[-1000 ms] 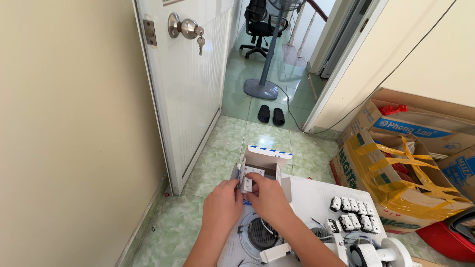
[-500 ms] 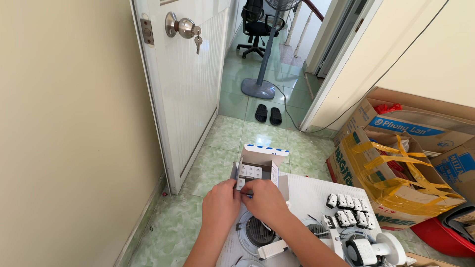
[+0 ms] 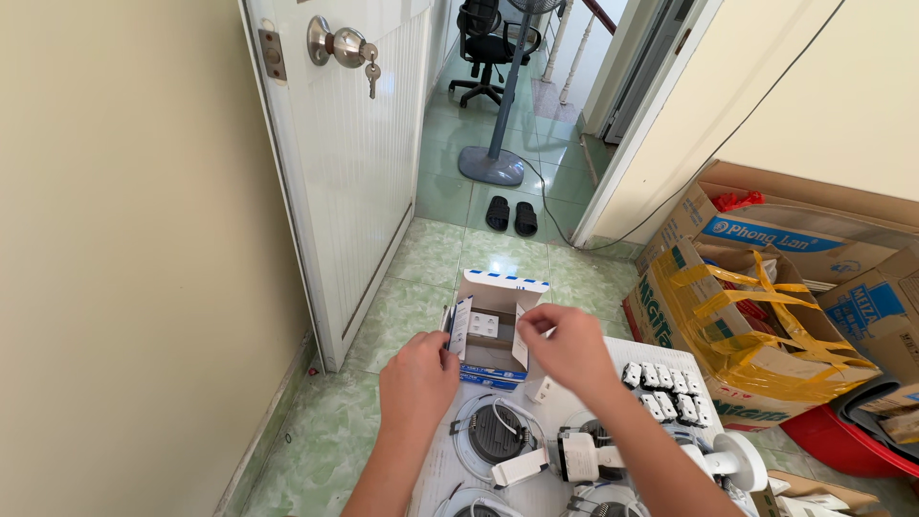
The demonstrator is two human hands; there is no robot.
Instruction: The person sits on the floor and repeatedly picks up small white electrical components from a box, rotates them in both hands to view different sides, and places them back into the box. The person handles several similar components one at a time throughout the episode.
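— What are the hands doing?

— The left hand (image 3: pixel 418 381) is closed on the left side flap of a small white carton (image 3: pixel 490 327), thumb and fingers pinching the flap's edge. The right hand (image 3: pixel 565 347) is curled at the right side flap, fingertips bunched together at its top; whether they actually grip the flap or only touch it I cannot tell.

— Which way does the carton face?

— Its open mouth faces up and a little toward the person, showing white parts and a brown cardboard layer inside. The far flap, white with a blue dashed edge, stands up at the back. The two side flaps are spread to left and right. The carton's long axis runs away from the person, toward the doorway.

— And where is it relative to the hands?

— Between them and just beyond, the left hand at its near left corner, the right hand at its near right.

— What lies around it?

— It sits at the far edge of a white sheet (image 3: pixel 603 407). Nearer the person are round recessed lights (image 3: pixel 492 440), to the right a cluster of small white switch modules (image 3: pixel 667 390). Further right stands a taped cardboard box (image 3: pixel 756 335). Beyond are the green tiled floor (image 3: pixel 431 258), a white door (image 3: pixel 359 144) with keys in its knob, black sandals (image 3: pixel 511 215) and a standing fan (image 3: pixel 493 153).
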